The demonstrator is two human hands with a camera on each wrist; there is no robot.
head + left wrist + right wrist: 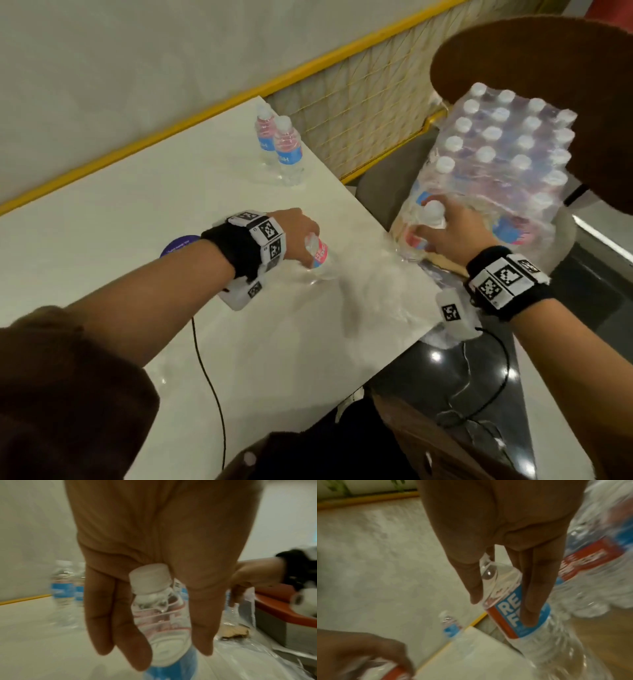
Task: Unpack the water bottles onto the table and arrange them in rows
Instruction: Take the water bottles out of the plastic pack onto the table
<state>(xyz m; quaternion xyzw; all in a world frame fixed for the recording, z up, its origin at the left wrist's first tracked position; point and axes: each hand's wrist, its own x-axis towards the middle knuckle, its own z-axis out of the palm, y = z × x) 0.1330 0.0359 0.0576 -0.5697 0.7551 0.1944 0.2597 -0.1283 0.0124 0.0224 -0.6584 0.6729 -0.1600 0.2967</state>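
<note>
The left hand (297,229) is curled around a water bottle (318,254) and holds it by the upper part, tilted, low over the white table (137,212) near its right edge, beside loose clear plastic wrap (376,291). The right hand (448,228) grips a second bottle (518,609) by the neck and shoulder at the open near end of the wrapped pack of bottles (507,150), which sits on a seat just beside the table. Two more bottles (279,147) stand upright and close together at the far right corner of the table.
</note>
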